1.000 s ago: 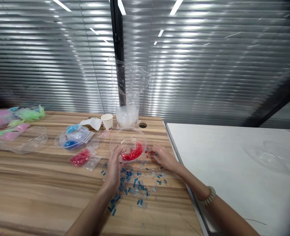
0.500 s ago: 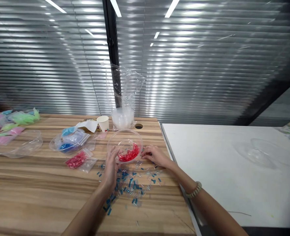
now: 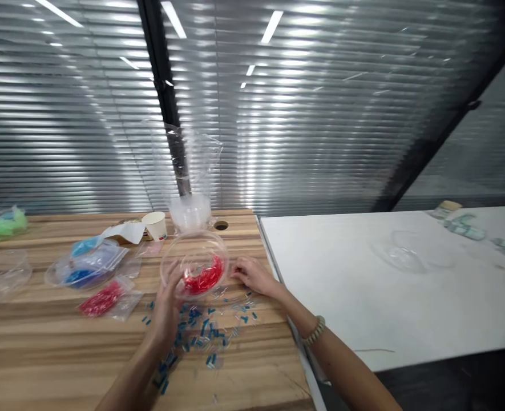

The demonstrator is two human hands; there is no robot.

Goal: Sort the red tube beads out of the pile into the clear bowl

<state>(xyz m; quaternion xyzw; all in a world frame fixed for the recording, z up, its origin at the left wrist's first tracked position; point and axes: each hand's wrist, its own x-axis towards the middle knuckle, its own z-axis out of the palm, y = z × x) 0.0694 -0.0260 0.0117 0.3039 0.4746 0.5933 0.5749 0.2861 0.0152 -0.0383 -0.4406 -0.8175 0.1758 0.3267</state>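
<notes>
My left hand (image 3: 166, 305) grips the near left side of a round clear plastic bowl (image 3: 172, 250), its fingers over the wall. The bowl tilts toward me, and short red tube-like pieces (image 3: 205, 278) lie gathered in its lower right part. Just right of the rim is my right hand (image 3: 252, 275), fingers bent together in a pinch; anything between the fingertips is too small to make out. Blue and clear short tube pieces (image 3: 211, 331) are scattered over the wooden table below the bowl.
Left of the bowl lie a bag of red pieces (image 3: 102, 299) and a clear dish (image 3: 54, 275) with blue-filled bags. Behind stand a paper cup (image 3: 155, 226) and stacked clear bowls (image 3: 191, 212) in a plastic bag. A white table (image 3: 320, 285) adjoins on the right.
The view has turned right, so everything sits further left in the picture. The left hand keeps its hold on the bowl, and the right hand stays beside the rim.
</notes>
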